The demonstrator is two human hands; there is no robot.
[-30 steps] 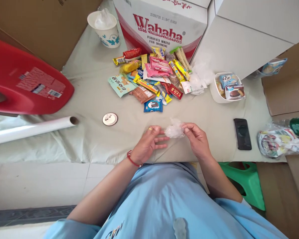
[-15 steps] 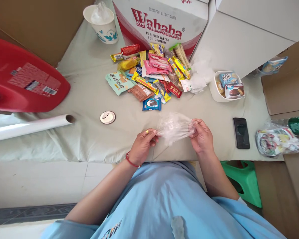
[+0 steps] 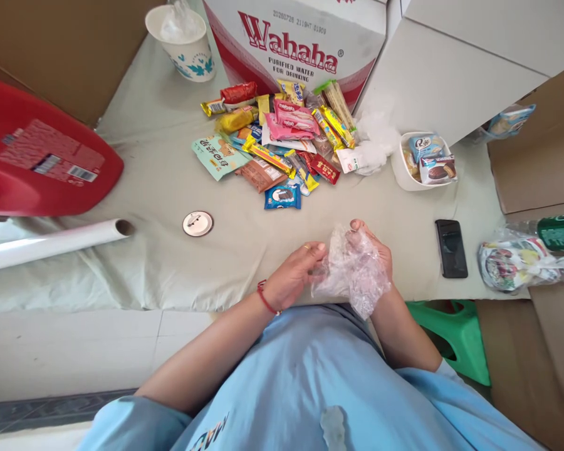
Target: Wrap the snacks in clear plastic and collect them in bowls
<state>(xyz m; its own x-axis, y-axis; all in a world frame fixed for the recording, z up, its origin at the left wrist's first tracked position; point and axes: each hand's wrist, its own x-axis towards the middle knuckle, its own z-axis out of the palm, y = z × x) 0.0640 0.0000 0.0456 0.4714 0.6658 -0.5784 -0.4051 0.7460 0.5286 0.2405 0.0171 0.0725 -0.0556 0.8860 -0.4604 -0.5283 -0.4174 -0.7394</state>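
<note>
A crumpled clear plastic bag (image 3: 352,269) is bunched between my two hands, just over the table's front edge. My left hand (image 3: 297,272), with a ring and a red bracelet, pinches its left side with thumb and fingers. Behind and under the film, my right hand (image 3: 381,252) grips the bag from the right; the plastic covers most of those fingers, and a thumb tip shows at the top. Beyond my hands lies a pile of wrapped snacks (image 3: 289,122), with a blue cookie packet (image 3: 282,196) closest to me.
A round pin badge (image 3: 198,223), a white roll (image 3: 56,243) and a red jug (image 3: 42,150) lie to the left. A paper cup (image 3: 183,53) and a Wahaba carton (image 3: 305,41) stand behind. On the right are a snack tub (image 3: 407,169), a phone (image 3: 451,248) and a green stool (image 3: 465,351).
The bag was stretched sideways between my hands; now it is bunched up and hangs over my right hand. My left hand has moved right, closer to the right one.
</note>
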